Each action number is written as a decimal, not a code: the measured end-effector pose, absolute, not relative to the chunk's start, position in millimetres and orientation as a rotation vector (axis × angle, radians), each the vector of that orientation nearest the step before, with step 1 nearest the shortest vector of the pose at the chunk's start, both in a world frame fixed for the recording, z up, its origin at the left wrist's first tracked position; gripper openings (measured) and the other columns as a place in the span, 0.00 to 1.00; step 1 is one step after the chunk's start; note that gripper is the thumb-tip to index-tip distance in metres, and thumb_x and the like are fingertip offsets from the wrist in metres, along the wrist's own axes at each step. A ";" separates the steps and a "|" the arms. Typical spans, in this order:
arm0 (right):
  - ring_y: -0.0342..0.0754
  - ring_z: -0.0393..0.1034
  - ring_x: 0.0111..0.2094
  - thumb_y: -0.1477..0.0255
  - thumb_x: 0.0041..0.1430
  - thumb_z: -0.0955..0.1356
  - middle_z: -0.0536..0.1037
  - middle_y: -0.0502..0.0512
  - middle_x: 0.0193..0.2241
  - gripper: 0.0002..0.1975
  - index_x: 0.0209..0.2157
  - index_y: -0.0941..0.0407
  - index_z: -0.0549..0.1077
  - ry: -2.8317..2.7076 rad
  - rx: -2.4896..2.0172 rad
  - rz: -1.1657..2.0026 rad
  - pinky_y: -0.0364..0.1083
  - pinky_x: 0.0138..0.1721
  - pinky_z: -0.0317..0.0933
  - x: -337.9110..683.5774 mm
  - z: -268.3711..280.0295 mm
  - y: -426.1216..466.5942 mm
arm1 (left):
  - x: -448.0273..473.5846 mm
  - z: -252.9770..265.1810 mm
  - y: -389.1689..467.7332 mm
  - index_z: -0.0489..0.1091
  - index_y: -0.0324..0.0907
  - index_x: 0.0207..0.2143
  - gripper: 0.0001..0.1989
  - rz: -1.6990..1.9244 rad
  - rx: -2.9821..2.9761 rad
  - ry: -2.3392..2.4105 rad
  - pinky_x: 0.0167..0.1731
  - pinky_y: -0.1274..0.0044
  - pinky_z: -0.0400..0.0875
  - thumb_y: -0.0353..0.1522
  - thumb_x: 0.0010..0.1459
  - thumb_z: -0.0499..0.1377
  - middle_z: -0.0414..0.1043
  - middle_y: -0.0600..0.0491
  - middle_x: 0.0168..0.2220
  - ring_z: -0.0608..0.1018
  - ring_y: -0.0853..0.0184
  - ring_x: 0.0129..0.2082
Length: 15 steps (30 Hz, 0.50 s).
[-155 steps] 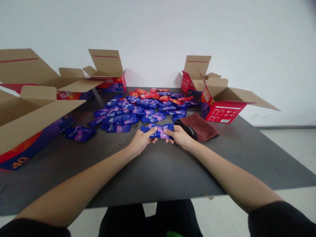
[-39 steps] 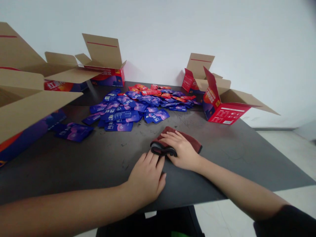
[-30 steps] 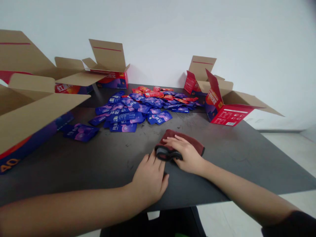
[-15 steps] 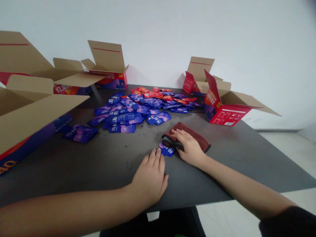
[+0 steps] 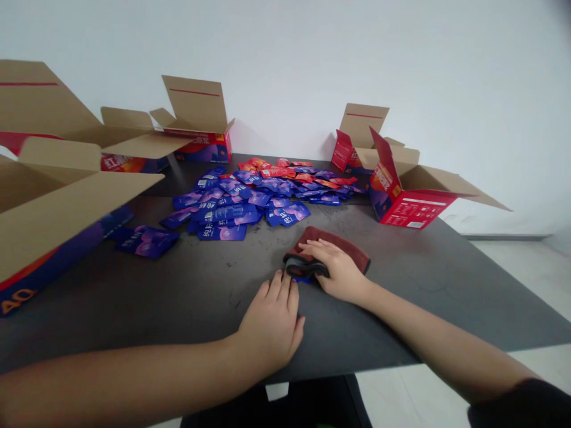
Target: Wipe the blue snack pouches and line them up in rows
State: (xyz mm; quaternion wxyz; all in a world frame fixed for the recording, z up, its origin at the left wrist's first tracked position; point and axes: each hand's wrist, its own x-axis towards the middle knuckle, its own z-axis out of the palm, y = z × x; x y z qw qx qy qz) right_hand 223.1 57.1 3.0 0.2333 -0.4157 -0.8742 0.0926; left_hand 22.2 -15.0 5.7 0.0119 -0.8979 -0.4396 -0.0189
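My right hand [image 5: 336, 267] is bent over a folded brown cloth [image 5: 354, 249] with a black edge, gripping its front fold and pressing it on the grey table. Beneath the cloth lies a blue packet [image 5: 303, 280], of which only a thin strip shows. Flat on the table just to the left, my left hand [image 5: 272, 318] has its fingers stretched out, their tips at the packet's left side. Whether those fingertips rest on the packet is hard to make out. Beyond both hands spreads a heap of blue and purple packets [image 5: 232, 211], with red packets [image 5: 279, 172] at its back.
Open cardboard boxes stand around the heap: a near left box [image 5: 80, 190], a back left box [image 5: 200, 145], a back right box [image 5: 345, 151] and a red box [image 5: 408, 208]. A few loose packets [image 5: 149, 241] lie beside the near left box. The table [image 5: 446, 279] ends at a front edge.
My right hand has moved the cloth slightly left and toward me, so it now covers most of the blue packet. My left hand has stayed in place.
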 end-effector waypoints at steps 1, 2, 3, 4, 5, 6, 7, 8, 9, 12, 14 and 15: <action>0.52 0.62 0.57 0.81 0.45 0.63 0.72 0.58 0.53 0.28 0.50 0.55 0.70 -2.334 -1.238 0.210 0.58 0.60 0.52 223.2 2.3 58.2 | 22.5 6.1 -14.8 0.60 0.28 0.58 0.29 -0.053 -2.796 -1.371 0.54 0.62 0.59 0.39 0.61 0.46 0.58 0.33 0.60 0.62 0.47 0.60; 0.53 0.63 0.57 0.81 0.46 0.63 0.72 0.58 0.53 0.26 0.50 0.55 0.70 -2.280 -1.314 0.169 0.58 0.60 0.52 223.3 1.6 59.1 | 22.8 6.2 -14.7 0.60 0.27 0.59 0.30 -0.047 -2.795 -1.370 0.54 0.62 0.59 0.39 0.61 0.46 0.56 0.32 0.61 0.62 0.47 0.60; 0.53 0.62 0.57 0.81 0.46 0.63 0.72 0.59 0.53 0.26 0.49 0.56 0.70 -2.257 -1.349 0.141 0.58 0.60 0.52 223.2 1.1 59.6 | 22.9 6.3 -14.6 0.60 0.27 0.59 0.30 -0.042 -2.794 -1.369 0.54 0.62 0.59 0.40 0.61 0.46 0.55 0.32 0.62 0.62 0.46 0.60; 0.53 0.62 0.58 0.81 0.46 0.63 0.72 0.59 0.54 0.26 0.49 0.56 0.70 -2.275 -1.330 0.135 0.58 0.60 0.52 222.7 0.8 59.5 | 23.0 6.3 -14.5 0.60 0.26 0.59 0.30 -0.039 -2.795 -1.367 0.54 0.62 0.59 0.40 0.61 0.45 0.56 0.32 0.61 0.62 0.46 0.60; 0.53 0.61 0.58 0.81 0.46 0.63 0.71 0.58 0.54 0.26 0.50 0.55 0.70 -2.327 -1.266 0.151 0.57 0.60 0.51 221.8 0.9 58.9 | 23.1 6.4 -14.5 0.60 0.26 0.58 0.30 -0.038 -2.796 -1.366 0.54 0.61 0.59 0.39 0.61 0.45 0.57 0.31 0.60 0.62 0.46 0.60; 0.53 0.60 0.59 0.80 0.45 0.63 0.71 0.57 0.55 0.27 0.50 0.55 0.69 -2.392 -1.180 0.183 0.57 0.61 0.51 220.7 1.3 58.1 | 23.2 6.4 -14.5 0.61 0.26 0.58 0.30 -0.042 -2.800 -1.363 0.54 0.61 0.59 0.39 0.61 0.45 0.60 0.31 0.59 0.62 0.45 0.60; 0.52 0.60 0.59 0.80 0.45 0.64 0.70 0.56 0.55 0.28 0.51 0.55 0.69 -2.444 -1.104 0.216 0.57 0.61 0.50 219.7 1.9 57.4 | 23.2 6.4 -14.5 0.62 0.26 0.57 0.29 -0.047 -2.805 -1.359 0.54 0.61 0.59 0.39 0.61 0.45 0.62 0.31 0.58 0.62 0.45 0.59; 0.52 0.61 0.58 0.80 0.45 0.64 0.71 0.56 0.55 0.28 0.51 0.54 0.68 -2.464 -1.065 0.239 0.57 0.61 0.50 219.1 2.7 57.3 | 23.3 6.3 -14.5 0.62 0.26 0.57 0.29 -0.053 -2.809 -1.357 0.54 0.61 0.59 0.38 0.62 0.45 0.62 0.31 0.57 0.63 0.45 0.59; 0.52 0.61 0.58 0.79 0.45 0.64 0.72 0.56 0.54 0.28 0.51 0.54 0.68 -2.455 -1.070 0.247 0.57 0.60 0.50 219.1 3.7 57.8 | 23.3 6.2 -14.5 0.62 0.26 0.57 0.29 -0.059 -2.812 -1.355 0.54 0.61 0.59 0.38 0.62 0.45 0.62 0.31 0.57 0.63 0.45 0.59; 0.53 0.63 0.56 0.79 0.46 0.63 0.74 0.57 0.51 0.26 0.50 0.55 0.69 -2.387 -1.184 0.219 0.58 0.59 0.50 222.0 5.8 60.2 | 23.5 5.7 -14.5 0.61 0.25 0.57 0.30 -0.069 -2.802 -1.358 0.54 0.61 0.59 0.39 0.61 0.45 0.57 0.31 0.60 0.62 0.45 0.59; 0.53 0.63 0.56 0.79 0.45 0.63 0.74 0.57 0.51 0.27 0.50 0.55 0.69 -2.402 -1.170 0.203 0.58 0.60 0.50 223.6 6.1 59.2 | 23.4 5.5 -14.6 0.61 0.26 0.57 0.29 -0.077 -2.794 -1.358 0.54 0.61 0.59 0.39 0.61 0.45 0.57 0.31 0.60 0.62 0.46 0.59; 0.53 0.63 0.56 0.80 0.45 0.63 0.73 0.57 0.52 0.28 0.51 0.55 0.69 -2.429 -1.126 0.206 0.57 0.60 0.50 223.7 6.0 57.9 | 23.2 5.5 -14.6 0.62 0.26 0.57 0.29 -0.078 -2.793 -1.356 0.54 0.62 0.59 0.39 0.61 0.45 0.59 0.31 0.60 0.63 0.46 0.59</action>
